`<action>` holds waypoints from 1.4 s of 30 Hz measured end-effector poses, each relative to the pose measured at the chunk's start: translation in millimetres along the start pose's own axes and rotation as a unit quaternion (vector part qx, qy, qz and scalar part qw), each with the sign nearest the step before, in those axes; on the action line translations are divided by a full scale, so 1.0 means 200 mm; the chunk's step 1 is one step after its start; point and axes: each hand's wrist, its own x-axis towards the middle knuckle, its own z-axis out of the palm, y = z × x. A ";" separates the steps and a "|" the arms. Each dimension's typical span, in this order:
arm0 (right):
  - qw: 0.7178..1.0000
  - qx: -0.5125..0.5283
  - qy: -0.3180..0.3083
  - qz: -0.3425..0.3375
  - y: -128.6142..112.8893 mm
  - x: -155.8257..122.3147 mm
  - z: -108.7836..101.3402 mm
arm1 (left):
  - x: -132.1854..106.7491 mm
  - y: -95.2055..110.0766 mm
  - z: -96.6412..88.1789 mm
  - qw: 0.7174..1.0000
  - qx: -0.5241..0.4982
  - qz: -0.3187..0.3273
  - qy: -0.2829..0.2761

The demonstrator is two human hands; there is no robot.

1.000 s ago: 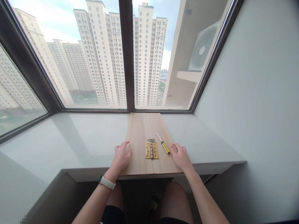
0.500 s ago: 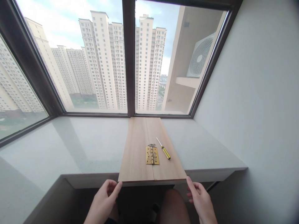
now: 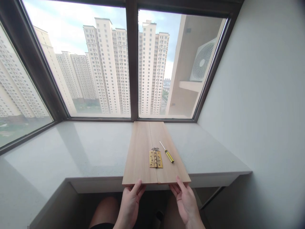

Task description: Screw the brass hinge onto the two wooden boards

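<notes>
Left hand (image 3: pixel 130 201) is gripping the near end of the left board (image 3: pixel 138 152) at 7 o'clock from the hinge (image 3: pixel 156 159) — thumb lying on top, fingers curling underneath. Right hand (image 3: pixel 187 199) is gripping the right board (image 3: pixel 166 173) the same way, at 5 o'clock. Both boards are lying side by side along a thin seam, near ends jutting past the white ledge (image 3: pixel 100 156). Brass-coloured hinge is lying flat across the seam, one leaf on each board. Screwdriver (image 3: pixel 169 156) is resting on the right board at 2 o'clock, tip pointing toward 11. Dark screws (image 3: pixel 155 149) are lying at 12 o'clock, just beside the hinge — too small to count. Farther off at 12, the boards are reaching the window frame (image 3: pixel 134 79).
</notes>
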 end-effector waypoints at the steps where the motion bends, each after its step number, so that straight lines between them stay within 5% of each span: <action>1: 1.000 0.000 0.001 -0.004 0.01 0.00 0.00 | 0.00 -0.01 0.01 1.000 -0.001 0.007 -0.001; 11: 0.999 -0.006 -0.031 -0.041 -0.03 0.02 0.08 | 0.05 -0.01 0.10 0.999 -0.013 0.028 -0.023; 19: 0.998 0.024 -0.026 -0.042 0.01 0.04 0.02 | 0.05 -0.05 0.06 0.999 -0.049 0.015 -0.017; 42: 0.997 0.008 -0.040 -0.062 -0.05 0.18 -0.01 | 0.13 -0.06 0.18 0.999 -0.030 0.000 -0.026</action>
